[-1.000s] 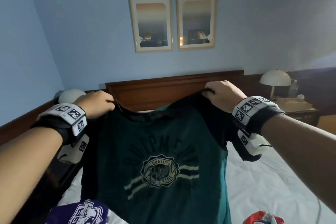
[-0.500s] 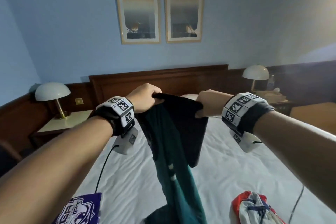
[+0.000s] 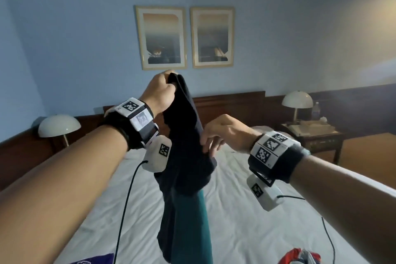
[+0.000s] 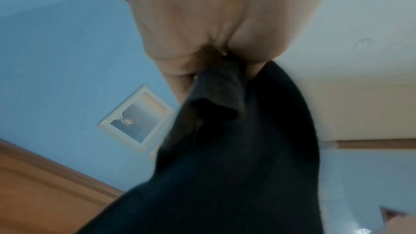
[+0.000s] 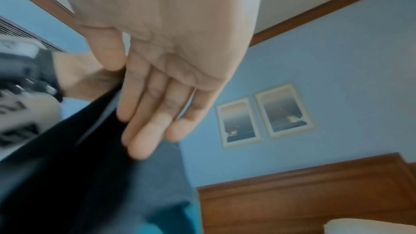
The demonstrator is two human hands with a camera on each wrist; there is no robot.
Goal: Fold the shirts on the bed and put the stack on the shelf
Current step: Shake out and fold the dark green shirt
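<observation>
Left hand [image 3: 159,90]: raised at centre frame, fingers curled tight, gripping the top of the shirt [image 3: 184,156].
Right hand [image 3: 225,133]: lower and to the right of the left hand; fingers nearly straight, loosely spread, fingertips [image 5: 144,141] touching the shirt's right edge, nothing clasped.
Shirt: dark with a teal body, hanging lengthwise from the left hand down the middle of the frame, doubled over on itself; lower end out of view at the bottom edge.
Bed [image 3: 246,221]: white sheet, below both hands.
Other garments: purple shirt [image 3: 94,259] at bottom left; red-and-white shirt [image 3: 300,257] at bottom right, both on the bed.
</observation>
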